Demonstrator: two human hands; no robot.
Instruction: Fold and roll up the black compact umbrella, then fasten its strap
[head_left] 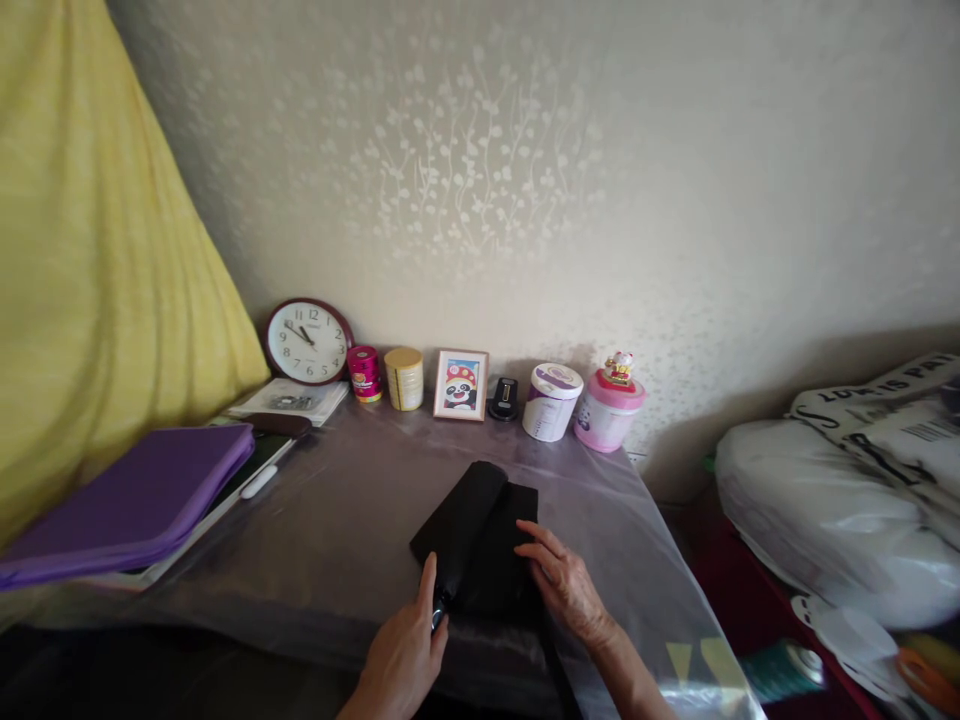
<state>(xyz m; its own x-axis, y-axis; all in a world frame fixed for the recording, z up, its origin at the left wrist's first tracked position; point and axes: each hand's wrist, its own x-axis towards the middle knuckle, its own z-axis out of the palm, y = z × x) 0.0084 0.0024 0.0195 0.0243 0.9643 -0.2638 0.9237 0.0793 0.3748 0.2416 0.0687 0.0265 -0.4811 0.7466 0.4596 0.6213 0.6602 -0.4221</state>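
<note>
A black folding umbrella [466, 530], its loose dark fabric partly spread, lies near the front edge of the table. My left hand [405, 640] is closed round its dark, shiny handle [439, 610] at the near end, the index finger stretched along it. On the right side of the fabric rests my right hand [562, 580], palm down, with the fingers apart and the tips touching the cloth. A black strap [556, 665] hangs over the table edge below the right hand.
Along the wall stand a round clock [309, 341], a pink tin [364, 374], a yellow-lidded canister [404, 380], a framed panda picture [460, 385], a small black device [505, 398] and two tubs [553, 403]. A purple folder [135, 495] lies left. White plastic bags [817, 510] fill the right.
</note>
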